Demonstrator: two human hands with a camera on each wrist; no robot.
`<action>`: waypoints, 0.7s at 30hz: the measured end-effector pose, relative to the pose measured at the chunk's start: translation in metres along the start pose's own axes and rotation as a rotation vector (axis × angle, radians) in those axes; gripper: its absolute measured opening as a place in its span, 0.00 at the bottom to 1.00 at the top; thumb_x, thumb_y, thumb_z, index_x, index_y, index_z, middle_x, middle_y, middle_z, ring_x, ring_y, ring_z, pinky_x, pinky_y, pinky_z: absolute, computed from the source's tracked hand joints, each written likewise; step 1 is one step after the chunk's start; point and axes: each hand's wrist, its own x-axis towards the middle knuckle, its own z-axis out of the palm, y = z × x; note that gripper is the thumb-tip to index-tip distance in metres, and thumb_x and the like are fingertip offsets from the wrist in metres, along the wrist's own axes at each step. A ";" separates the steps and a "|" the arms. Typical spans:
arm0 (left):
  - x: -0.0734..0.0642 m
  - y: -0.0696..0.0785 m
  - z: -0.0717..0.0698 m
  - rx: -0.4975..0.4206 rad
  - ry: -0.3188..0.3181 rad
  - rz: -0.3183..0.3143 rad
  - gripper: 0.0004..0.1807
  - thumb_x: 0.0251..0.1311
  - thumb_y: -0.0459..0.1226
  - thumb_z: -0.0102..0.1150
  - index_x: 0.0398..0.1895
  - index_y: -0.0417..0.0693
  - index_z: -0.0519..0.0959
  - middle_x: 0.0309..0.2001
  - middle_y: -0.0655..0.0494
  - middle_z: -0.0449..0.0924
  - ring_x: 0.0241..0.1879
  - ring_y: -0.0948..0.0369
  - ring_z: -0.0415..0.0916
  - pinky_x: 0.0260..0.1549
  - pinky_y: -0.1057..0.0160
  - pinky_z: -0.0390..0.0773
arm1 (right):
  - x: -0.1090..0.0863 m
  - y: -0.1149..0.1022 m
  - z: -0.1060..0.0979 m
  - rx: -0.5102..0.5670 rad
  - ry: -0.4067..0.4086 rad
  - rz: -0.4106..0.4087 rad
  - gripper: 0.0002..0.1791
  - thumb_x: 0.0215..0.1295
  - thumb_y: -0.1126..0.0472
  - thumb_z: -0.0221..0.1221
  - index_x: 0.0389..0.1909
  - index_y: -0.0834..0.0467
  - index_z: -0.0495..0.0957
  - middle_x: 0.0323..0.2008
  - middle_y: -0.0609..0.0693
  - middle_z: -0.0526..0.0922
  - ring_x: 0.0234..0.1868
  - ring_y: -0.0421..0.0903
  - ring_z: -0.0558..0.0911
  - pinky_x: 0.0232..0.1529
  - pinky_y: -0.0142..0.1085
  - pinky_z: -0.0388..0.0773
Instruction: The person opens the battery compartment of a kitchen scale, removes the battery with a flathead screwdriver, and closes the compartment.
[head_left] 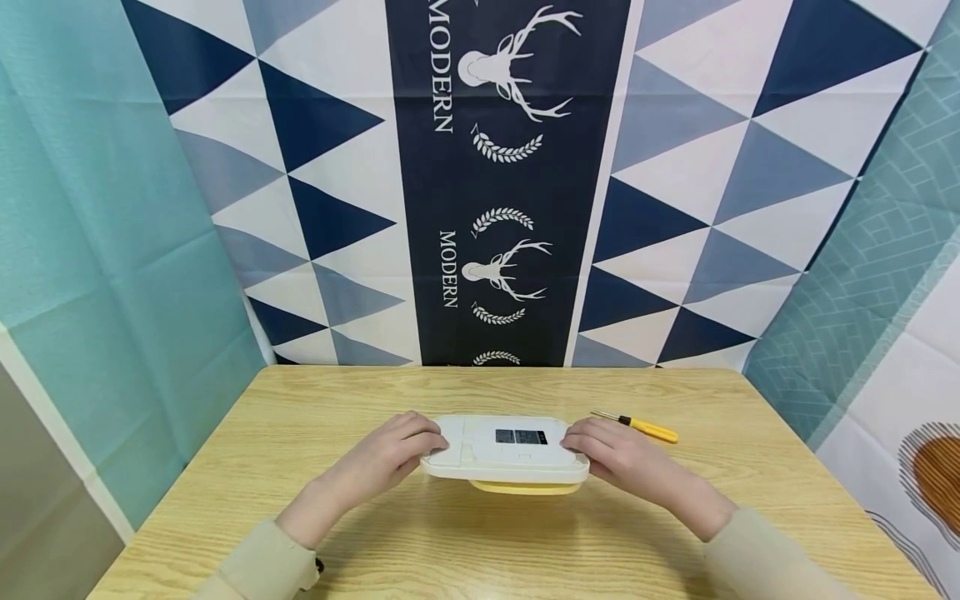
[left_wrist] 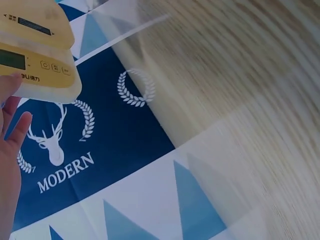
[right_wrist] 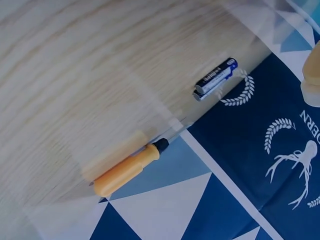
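Observation:
In the head view, a white and yellow kitchen scale (head_left: 457, 450) is held underside up above the table, the dark label on its base facing up. My left hand (head_left: 393, 454) grips its left end; my right hand (head_left: 618, 458) grips the right end. The left wrist view shows the scale's yellow panel (left_wrist: 47, 67) with a small display and buttons, and fingers of the left hand (left_wrist: 10, 130) against it. Only a bit of the scale (right_wrist: 312, 75) enters the right wrist view, and the right hand is outside it.
A screwdriver (head_left: 652, 430) with a yellow handle lies on the wooden table (head_left: 337, 400), beyond my right hand. The right wrist view also shows a dark battery (right_wrist: 216, 75), with a similar shape alongside. Patterned cloth (head_left: 495, 183) hangs behind the table.

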 end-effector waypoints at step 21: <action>-0.001 0.003 0.004 -0.228 0.249 -0.363 0.21 0.44 0.24 0.70 0.38 0.50 0.72 0.40 0.61 0.81 0.41 0.62 0.80 0.40 0.64 0.82 | -0.003 -0.010 -0.001 0.077 0.065 0.336 0.21 0.71 0.46 0.44 0.43 0.60 0.74 0.40 0.47 0.82 0.38 0.42 0.83 0.45 0.23 0.78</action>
